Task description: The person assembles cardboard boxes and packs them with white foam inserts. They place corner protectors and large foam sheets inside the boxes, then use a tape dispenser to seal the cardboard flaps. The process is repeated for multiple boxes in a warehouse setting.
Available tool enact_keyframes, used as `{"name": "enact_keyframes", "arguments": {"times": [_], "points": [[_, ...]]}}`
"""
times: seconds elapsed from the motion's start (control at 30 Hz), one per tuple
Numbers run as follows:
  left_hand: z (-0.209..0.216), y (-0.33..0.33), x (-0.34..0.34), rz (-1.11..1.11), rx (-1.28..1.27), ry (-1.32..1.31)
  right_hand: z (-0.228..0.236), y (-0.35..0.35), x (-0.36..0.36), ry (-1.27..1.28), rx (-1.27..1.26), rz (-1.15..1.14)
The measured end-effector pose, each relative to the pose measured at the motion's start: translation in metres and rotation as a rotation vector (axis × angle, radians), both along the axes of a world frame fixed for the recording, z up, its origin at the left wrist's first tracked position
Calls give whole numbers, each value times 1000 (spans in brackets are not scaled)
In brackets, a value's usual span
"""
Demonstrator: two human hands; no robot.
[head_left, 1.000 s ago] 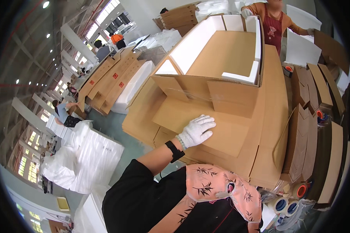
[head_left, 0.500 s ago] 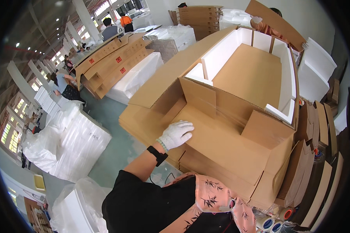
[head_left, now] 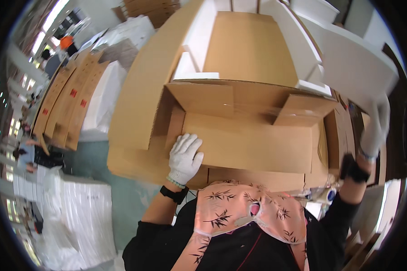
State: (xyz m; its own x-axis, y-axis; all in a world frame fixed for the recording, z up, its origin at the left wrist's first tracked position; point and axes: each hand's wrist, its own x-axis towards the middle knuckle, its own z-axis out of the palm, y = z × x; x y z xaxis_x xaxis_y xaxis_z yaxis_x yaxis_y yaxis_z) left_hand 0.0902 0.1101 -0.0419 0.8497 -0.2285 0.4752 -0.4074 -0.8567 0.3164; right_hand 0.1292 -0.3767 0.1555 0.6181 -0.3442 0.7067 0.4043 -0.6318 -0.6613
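A large brown cardboard carton (head_left: pixel 239 140) lies before me, its near end flaps folded out. White foam pieces (head_left: pixel 199 40) line the walls of its far part, around a brown cardboard bottom. My left hand (head_left: pixel 184 158), in a white knitted glove, rests flat on the near left part of the cardboard, fingers stretched out and holding nothing. On the right, my gloved right hand (head_left: pixel 376 128) is raised and blurred by motion. It grips the lower edge of a white foam board (head_left: pixel 359 61), which tilts beside the carton's right wall; its fingertips are hard to make out.
More white foam (head_left: pixel 319 8) stands beyond the board. Flattened cartons (head_left: pixel 68 101) and a wrapped white stack (head_left: pixel 88 221) are at the left. Tape rolls (head_left: pixel 331 195) lie by my right arm. A worker in orange (head_left: pixel 67 43) is far off.
My right hand has come into view at the right, and a foam board there has shifted nearer to me. My left hand stays on the cardboard. The view has turned toward the right.
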Motion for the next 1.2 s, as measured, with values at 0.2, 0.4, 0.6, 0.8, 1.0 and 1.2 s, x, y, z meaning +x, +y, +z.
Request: {"name": "enact_keyframes", "arguments": {"times": [0.2, 0.4, 0.6, 0.8, 1.0, 1.2], "points": [[2, 5, 2, -94, -40, -35, 21, 122, 97, 164, -574, 244], [-3, 7, 0, -132, -79, -57, -14, 133, 118, 476, -850, 606], [6, 6, -3, -106, -72, -34, -15, 138, 102, 432, -815, 595], [-4, 3, -12, 14, -31, -23, 7, 116, 45, 150, -788, 478], [3, -32, -12, 147, 98, -80, -58, -84, -22, 344, -618, -53], [-19, -86, -35, 244, 221, 36, -196, -433, -143, 727, -274, -1067]]}}
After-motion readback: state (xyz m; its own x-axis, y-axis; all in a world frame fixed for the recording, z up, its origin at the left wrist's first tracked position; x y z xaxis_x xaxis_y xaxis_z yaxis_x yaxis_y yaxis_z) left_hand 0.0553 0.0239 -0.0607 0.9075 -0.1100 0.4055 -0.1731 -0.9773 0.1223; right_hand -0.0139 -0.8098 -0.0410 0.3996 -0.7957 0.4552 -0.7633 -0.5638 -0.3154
